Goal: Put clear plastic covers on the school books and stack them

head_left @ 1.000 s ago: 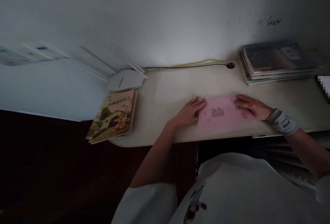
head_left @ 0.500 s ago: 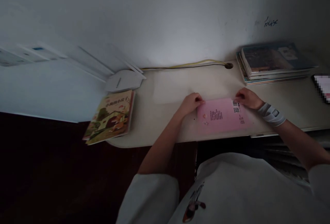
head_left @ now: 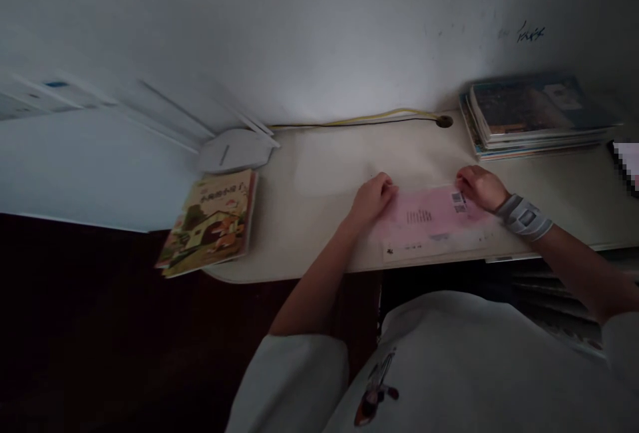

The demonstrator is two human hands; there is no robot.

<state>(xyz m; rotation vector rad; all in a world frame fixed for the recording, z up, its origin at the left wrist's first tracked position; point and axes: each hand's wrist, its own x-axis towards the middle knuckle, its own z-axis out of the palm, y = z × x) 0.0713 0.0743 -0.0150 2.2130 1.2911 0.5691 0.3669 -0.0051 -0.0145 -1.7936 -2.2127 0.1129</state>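
A thin pink book (head_left: 418, 212) lies near the front edge of the desk, its printed text and barcode side facing up. The pink cover is smeared by motion. Along its near side a whitish strip with small print (head_left: 434, 245) shows. My left hand (head_left: 373, 197) is closed at the far left corner of the cover, thumb and fingers pinched together. At the far right corner, beside the barcode, my right hand (head_left: 482, 187) pinches the cover too. A grey wrist band (head_left: 526, 217) is on my right wrist.
A white router (head_left: 234, 151) with antennas stands at the left, behind picture books (head_left: 214, 220) that overhang the desk's left edge. A stack of books (head_left: 542, 114) is at the back right, near a cable hole (head_left: 444, 122). A pixelated dark-edged device (head_left: 624, 167) lies far right.
The pink cover's near edge has drawn back toward the wall, and the whitish printed strip now shows below it. Both hands keep their pinch near the far corners. The view has shifted slightly.
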